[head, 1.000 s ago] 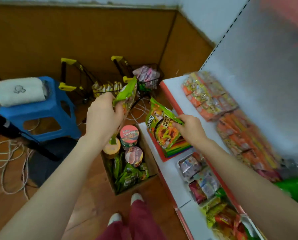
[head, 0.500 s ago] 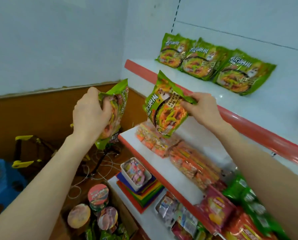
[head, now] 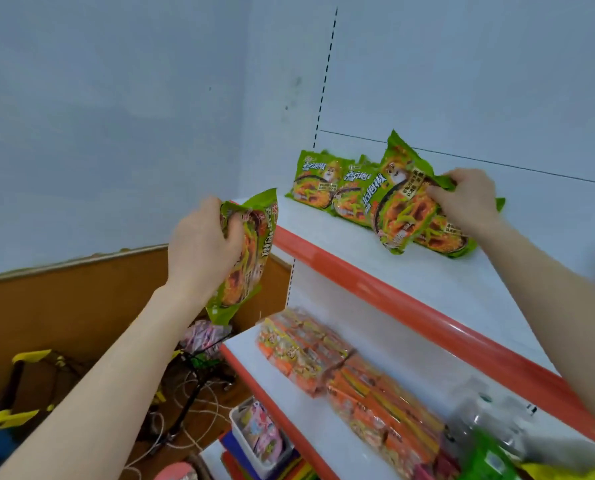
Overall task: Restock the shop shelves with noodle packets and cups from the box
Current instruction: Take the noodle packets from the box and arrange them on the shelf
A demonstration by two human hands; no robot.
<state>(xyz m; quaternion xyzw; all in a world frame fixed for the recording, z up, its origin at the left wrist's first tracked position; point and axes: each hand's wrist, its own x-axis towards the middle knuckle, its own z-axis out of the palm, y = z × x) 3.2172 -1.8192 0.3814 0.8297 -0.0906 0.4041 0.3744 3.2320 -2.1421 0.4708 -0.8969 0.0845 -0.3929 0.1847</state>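
Note:
My right hand (head: 465,199) grips a green noodle packet (head: 401,202) by its top edge, with the packet's lower end down on the upper white shelf (head: 323,233) in front of a row of matching green packets (head: 315,180) leaning on the back panel. My left hand (head: 202,244) holds a second green noodle packet (head: 249,258) in the air, just left of the shelf's red front edge (head: 375,292). The box is almost out of view; only a pink cup lid (head: 176,472) shows at the bottom.
The lower shelf (head: 247,355) carries orange snack packets (head: 341,368) and green bags (head: 490,459). A white tub of small packets (head: 258,434) sits lower still. Yellow-handled carts (head: 29,386), cables and a wire basket stand on the floor by the brown wall panel.
My view has swung up from the floor box to the upper shelf. Both hands rose with their packets, and the right one moved its packet onto the upper shelf by the row.

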